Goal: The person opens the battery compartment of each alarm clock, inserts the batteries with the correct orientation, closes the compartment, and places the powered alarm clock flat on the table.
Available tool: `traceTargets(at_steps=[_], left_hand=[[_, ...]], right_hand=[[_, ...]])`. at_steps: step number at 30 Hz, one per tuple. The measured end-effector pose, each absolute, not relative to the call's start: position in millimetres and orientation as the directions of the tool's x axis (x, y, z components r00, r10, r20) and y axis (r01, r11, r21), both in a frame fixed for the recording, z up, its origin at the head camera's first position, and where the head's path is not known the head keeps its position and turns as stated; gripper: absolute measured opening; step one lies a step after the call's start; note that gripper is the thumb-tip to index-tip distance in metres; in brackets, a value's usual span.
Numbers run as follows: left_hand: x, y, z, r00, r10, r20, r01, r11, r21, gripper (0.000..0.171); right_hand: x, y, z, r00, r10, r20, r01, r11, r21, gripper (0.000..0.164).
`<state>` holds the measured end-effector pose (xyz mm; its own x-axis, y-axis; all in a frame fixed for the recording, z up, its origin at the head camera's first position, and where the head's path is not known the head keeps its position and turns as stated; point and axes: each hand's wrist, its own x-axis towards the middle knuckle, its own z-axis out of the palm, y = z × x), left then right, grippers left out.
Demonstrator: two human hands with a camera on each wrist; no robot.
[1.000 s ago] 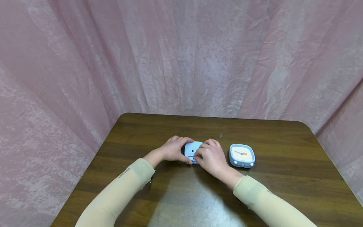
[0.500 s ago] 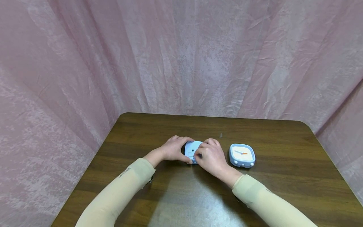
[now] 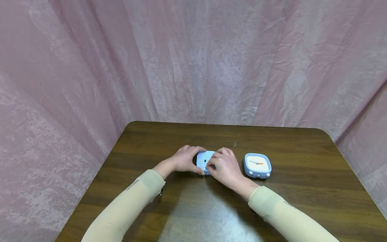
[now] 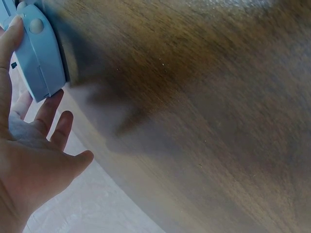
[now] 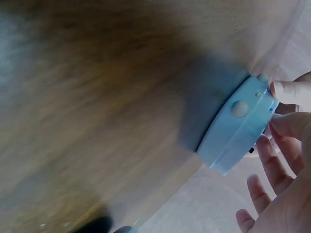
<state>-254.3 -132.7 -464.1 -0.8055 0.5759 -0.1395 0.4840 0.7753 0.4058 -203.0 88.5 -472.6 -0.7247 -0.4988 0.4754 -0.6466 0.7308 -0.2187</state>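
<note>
A light blue alarm clock (image 3: 203, 157) lies with its back turned up on the table. Thumb and fingers of my left hand (image 3: 183, 160) grip it from the left side; in the left wrist view the thumb rests on the clock's edge (image 4: 41, 58) near a round white foot. My right hand (image 3: 225, 167) bends over the clock's right part, fingertips pinched together at the rectangular panel on its back. What lies between those fingertips is hidden. From the right wrist view, the right fingers (image 5: 272, 165) reach the clock's (image 5: 238, 128) back.
A second light blue clock (image 3: 257, 163), with a white dial facing up and an orange hand, lies to the right of my right hand. The brown wooden table (image 3: 169, 134) has rounded far corners. Pink curtains (image 3: 193, 67) hang behind it.
The right fingertips shift only very slightly at the clock's back. The left hand keeps its grip, and both clocks stay where they were.
</note>
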Motion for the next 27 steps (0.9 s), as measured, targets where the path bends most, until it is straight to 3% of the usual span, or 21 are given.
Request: traceTargets(at_steps=[5,8,14,17,21,27], left_hand=[[-255.1,-132.5,-469.0,-0.808,0.571,-0.143,0.478,0.779,0.406,0.094],[-255.1,-131.9,-469.7,-0.811,0.567,-0.143,0.476,0.782,0.401,0.094],[-254.2,-131.4,-466.8,-0.811,0.57,-0.135,0.481,0.779,0.401,0.094],[-254.0,-131.6,-467.2,-0.81,0.571,-0.134,0.483,0.779,0.399,0.094],[-252.6,-132.2,-466.6,-0.814,0.565,-0.133,0.477,0.782,0.401,0.094],[-251.5,-132.0,-466.5,-0.815,0.565,-0.13,0.476,0.78,0.405,0.095]], right_hand=[[-202.1,97.4,-470.0,-0.748,-0.488,0.45,-0.631,0.732,-0.256,0.009],[-204.0,106.1,-466.3,-0.778,-0.482,0.403,-0.606,0.745,-0.278,0.029],[-211.9,123.3,-461.4,-0.813,-0.531,0.237,-0.579,0.779,-0.24,0.085],[-214.1,128.3,-460.8,-0.813,-0.56,0.156,-0.582,0.786,-0.211,0.102],[-214.7,129.2,-462.8,-0.808,-0.584,0.076,-0.586,0.784,-0.204,0.111],[-215.7,125.6,-467.7,-0.81,-0.587,0.023,-0.577,0.788,-0.213,0.11]])
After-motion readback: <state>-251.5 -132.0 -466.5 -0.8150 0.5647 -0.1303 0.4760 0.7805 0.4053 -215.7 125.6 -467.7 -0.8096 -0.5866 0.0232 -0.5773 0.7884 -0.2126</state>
